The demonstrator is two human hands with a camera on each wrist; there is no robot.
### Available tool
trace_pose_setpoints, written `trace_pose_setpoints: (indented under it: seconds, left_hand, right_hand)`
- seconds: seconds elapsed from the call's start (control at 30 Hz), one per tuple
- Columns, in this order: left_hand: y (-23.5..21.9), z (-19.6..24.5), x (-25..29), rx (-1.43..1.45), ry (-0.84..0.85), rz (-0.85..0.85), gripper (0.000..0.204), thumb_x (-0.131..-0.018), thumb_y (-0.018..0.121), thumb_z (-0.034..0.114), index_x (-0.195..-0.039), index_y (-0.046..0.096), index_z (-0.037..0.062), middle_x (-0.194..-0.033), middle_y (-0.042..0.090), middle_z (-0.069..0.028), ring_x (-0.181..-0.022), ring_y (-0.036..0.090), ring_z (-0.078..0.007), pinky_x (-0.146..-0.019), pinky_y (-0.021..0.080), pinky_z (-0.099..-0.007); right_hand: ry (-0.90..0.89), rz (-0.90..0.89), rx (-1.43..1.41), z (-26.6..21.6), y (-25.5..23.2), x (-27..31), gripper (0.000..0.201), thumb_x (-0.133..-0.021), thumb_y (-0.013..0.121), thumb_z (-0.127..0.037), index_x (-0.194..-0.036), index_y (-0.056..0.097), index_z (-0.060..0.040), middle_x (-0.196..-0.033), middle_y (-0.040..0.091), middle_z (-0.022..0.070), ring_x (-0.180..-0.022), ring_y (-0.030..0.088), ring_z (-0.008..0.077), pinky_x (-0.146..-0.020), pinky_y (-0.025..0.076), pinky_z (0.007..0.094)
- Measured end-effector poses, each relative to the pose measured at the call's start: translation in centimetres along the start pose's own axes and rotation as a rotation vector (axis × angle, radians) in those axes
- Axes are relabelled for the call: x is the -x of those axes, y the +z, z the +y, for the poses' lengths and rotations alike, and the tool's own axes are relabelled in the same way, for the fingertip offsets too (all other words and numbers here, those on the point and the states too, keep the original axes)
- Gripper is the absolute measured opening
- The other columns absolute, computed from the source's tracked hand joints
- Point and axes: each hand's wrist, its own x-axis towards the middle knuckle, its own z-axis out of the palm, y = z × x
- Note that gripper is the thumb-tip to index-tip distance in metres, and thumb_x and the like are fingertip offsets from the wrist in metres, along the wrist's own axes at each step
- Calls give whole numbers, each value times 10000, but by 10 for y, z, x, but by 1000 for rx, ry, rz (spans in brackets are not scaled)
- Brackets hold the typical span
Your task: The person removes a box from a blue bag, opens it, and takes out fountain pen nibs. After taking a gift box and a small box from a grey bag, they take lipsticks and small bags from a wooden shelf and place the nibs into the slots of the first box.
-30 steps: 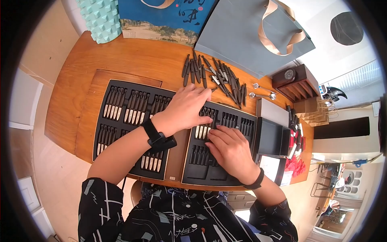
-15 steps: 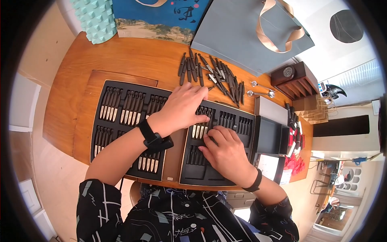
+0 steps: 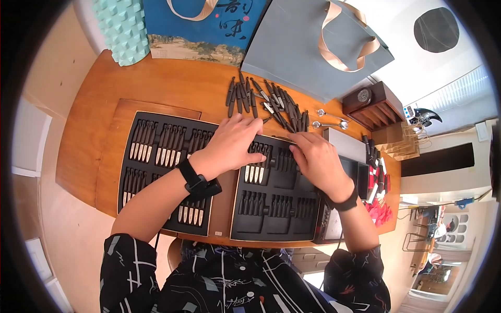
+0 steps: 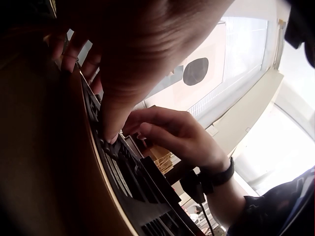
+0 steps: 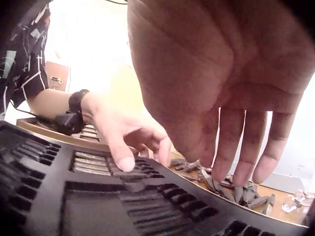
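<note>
My left hand (image 3: 232, 143) lies across the upper left corner of the right-hand black tray (image 3: 284, 180); its thumb rests on silver-ended dark pen-like pieces (image 3: 254, 173) in a compartment, its other fingers at the far edge. In the right wrist view that left hand (image 5: 115, 130) has its fingers bent loosely over the rim. My right hand (image 3: 323, 161) hovers over the tray's upper right part, fingertips near the far edge. Its fingers hang straight with nothing in them, as the right hand (image 5: 221, 73) shows in the right wrist view. Similar pieces fill the left tray (image 3: 151, 172).
Behind the right tray lies a loose pile of dark pieces (image 3: 284, 107). Two clear-knobbed metal items (image 3: 331, 125) are to its right. A grey bag (image 3: 292, 52), a blue bag (image 3: 203, 31) and a wooden box (image 3: 378, 107) stand farther back; red items (image 3: 381, 211) lie right.
My right hand has moved up and right, away from my left thumb and the silver-ended pieces, to the tray's far edge. My left hand has kept its place on the tray.
</note>
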Motion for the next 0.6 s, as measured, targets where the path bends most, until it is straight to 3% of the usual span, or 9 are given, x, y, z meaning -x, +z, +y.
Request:
trace_pose_setpoints:
  seconds: [0.27,0.43,0.6]
  left_hand:
    - [-1,0,1,16,-14,-6,533,-785,912,321,-1122,570,88,-1139,677,-102,-1134,577,-339,-1002,446,-471]
    - [2,-2,1,19,3,16,525,-788,901,326,-1107,560,84,-1102,681,-97,-1108,575,-330,-983,436,-468]
    - [2,-3,1,25,11,25,515,-791,891,327,-1091,555,77,-1075,685,-96,-1081,574,-326,-967,428,-466]
  right_hand:
    - [-28,-83,37,27,21,-9,286,-966,687,-117,-1240,694,-35,-1050,697,155,-1023,654,380,-906,535,469]
    - [25,-105,-60,34,19,-13,206,-922,740,-115,-1119,700,-72,-1053,692,135,-1048,641,367,-911,532,466]
    - [37,-117,-60,29,14,-12,196,-916,747,-107,-1099,686,-72,-1054,692,132,-1066,635,375,-938,496,478]
